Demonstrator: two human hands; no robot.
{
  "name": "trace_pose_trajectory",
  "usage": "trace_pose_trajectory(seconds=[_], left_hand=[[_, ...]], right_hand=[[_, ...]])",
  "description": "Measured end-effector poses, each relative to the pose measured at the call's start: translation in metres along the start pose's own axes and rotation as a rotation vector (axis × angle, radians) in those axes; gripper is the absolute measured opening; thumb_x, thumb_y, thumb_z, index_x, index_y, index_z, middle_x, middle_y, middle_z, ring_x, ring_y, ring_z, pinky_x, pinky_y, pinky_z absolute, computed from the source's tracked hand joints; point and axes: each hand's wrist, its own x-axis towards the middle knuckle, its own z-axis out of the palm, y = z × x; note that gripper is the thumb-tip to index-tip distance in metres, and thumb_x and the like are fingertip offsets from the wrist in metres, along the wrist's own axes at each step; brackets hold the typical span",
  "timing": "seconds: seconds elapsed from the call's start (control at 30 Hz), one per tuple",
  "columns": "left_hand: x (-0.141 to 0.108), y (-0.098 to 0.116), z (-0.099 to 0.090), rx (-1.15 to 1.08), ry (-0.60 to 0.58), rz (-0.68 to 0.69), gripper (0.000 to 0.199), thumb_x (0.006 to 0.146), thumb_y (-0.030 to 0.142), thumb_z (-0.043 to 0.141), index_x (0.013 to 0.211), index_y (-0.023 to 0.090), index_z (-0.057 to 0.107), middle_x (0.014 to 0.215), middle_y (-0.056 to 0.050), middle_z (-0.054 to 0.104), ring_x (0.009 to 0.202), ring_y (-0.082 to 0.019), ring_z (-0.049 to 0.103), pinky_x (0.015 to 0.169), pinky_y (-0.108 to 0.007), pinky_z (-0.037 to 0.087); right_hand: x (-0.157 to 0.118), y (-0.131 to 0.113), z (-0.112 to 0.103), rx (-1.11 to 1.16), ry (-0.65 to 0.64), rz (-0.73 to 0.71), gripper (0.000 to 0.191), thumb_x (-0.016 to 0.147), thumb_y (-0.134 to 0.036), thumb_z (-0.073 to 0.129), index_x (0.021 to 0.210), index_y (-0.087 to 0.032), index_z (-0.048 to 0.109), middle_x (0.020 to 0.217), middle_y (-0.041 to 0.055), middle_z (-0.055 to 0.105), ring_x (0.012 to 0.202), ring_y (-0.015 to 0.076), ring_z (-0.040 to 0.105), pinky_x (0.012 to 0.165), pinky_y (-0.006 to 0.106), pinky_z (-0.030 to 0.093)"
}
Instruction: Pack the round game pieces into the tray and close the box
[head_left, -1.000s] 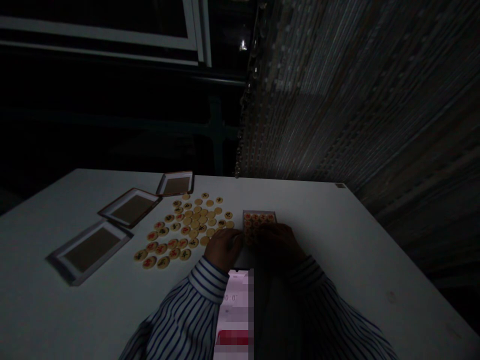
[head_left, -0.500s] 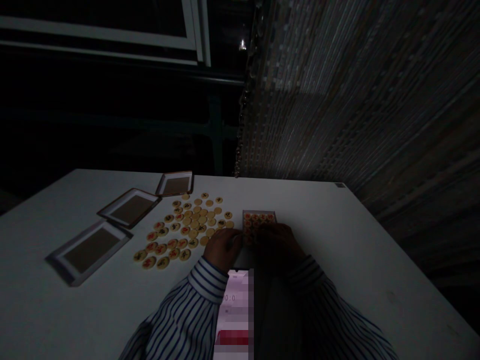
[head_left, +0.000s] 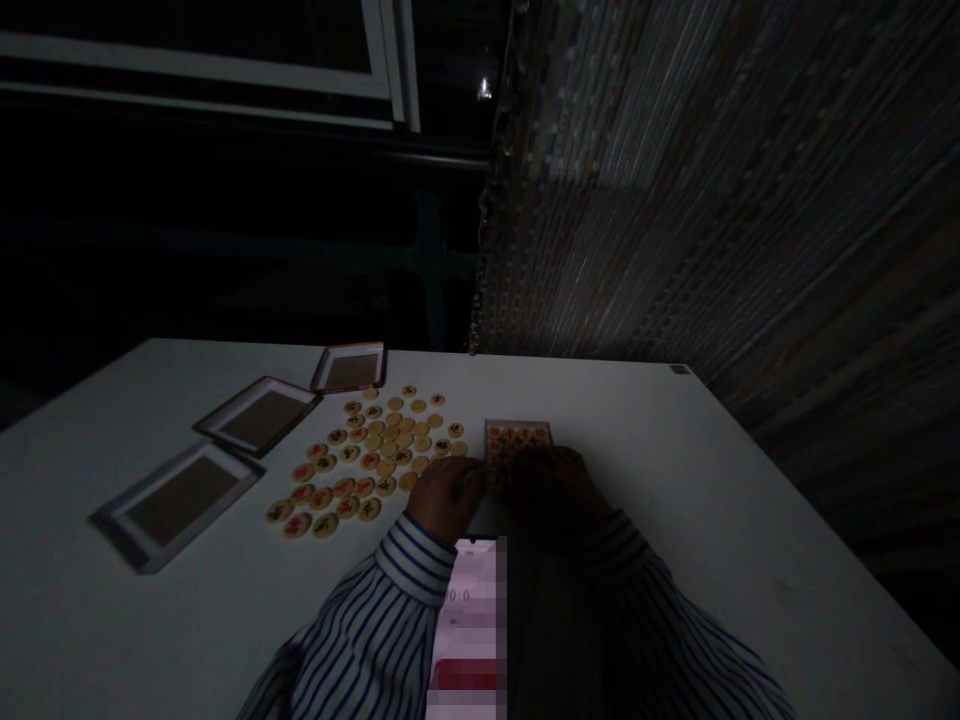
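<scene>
Left hand (head_left: 448,495) half-curled against the box (head_left: 517,422), probably steadying its pieces (head_left: 511,435); right hand (head_left: 562,488) bent over them, both grips too dark to tell.

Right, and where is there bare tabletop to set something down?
Widest: the white table right of the box of red-marked discs and right hand. Another patch: between the nearest shallow rectangular tray and striped left sleeve. Crowded: among the scattered round tan pieces, up to the left hand.
</scene>
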Motion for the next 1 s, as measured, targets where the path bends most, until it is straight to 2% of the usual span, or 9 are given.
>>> trace_pose_trajectory(seconds=[0.23, 0.53, 0.7, 1.0], left_hand=[[-0.0004, 0.0000, -0.0004, 0.006, 0.004, 0.007, 0.025, 0.080, 0.030, 0.044, 0.089, 0.018, 0.065, 0.087, -0.007, 0.067, 0.083, -0.019, 0.060, 0.076, -0.032, 0.047], [0.0001, 0.0021, -0.0007, 0.004, 0.001, 0.005, 0.025, 0.080, 0.028, 0.044, 0.088, 0.016, 0.065, 0.085, -0.007, 0.067, 0.082, -0.020, 0.060, 0.075, -0.033, 0.047], [0.0000, 0.0019, -0.0010, 0.000, -0.002, 0.015, 0.024, 0.080, 0.027, 0.044, 0.087, 0.017, 0.065, 0.085, -0.007, 0.068, 0.082, -0.019, 0.060, 0.074, -0.033, 0.048], [-0.0003, -0.0031, 0.0019, 0.012, 0.025, 0.052, 0.023, 0.079, 0.027, 0.045, 0.087, 0.017, 0.064, 0.084, -0.007, 0.068, 0.080, -0.019, 0.061, 0.072, -0.032, 0.049]], right_hand=[[0.0008, -0.0019, -0.0018, -0.013, -0.034, 0.010, 0.015, 0.076, -0.029, 0.056, 0.087, -0.022, 0.063, 0.097, 0.0059, 0.063, 0.088, 0.0189, 0.054, 0.082, 0.035, 0.035], [0.0006, -0.0050, -0.0041, -0.008, -0.023, 0.047, 0.017, 0.075, -0.030, 0.057, 0.089, -0.024, 0.063, 0.102, 0.0035, 0.062, 0.093, 0.0205, 0.054, 0.086, 0.037, 0.033], [0.0000, -0.0022, -0.0004, -0.010, -0.007, 0.021, 0.016, 0.075, -0.029, 0.057, 0.089, -0.023, 0.064, 0.099, 0.0050, 0.063, 0.092, 0.0189, 0.055, 0.085, 0.036, 0.034], [0.0004, -0.0044, -0.0015, -0.012, 0.015, 0.039, 0.015, 0.073, -0.030, 0.060, 0.086, -0.024, 0.064, 0.097, 0.0039, 0.064, 0.088, 0.0214, 0.057, 0.082, 0.039, 0.036]])
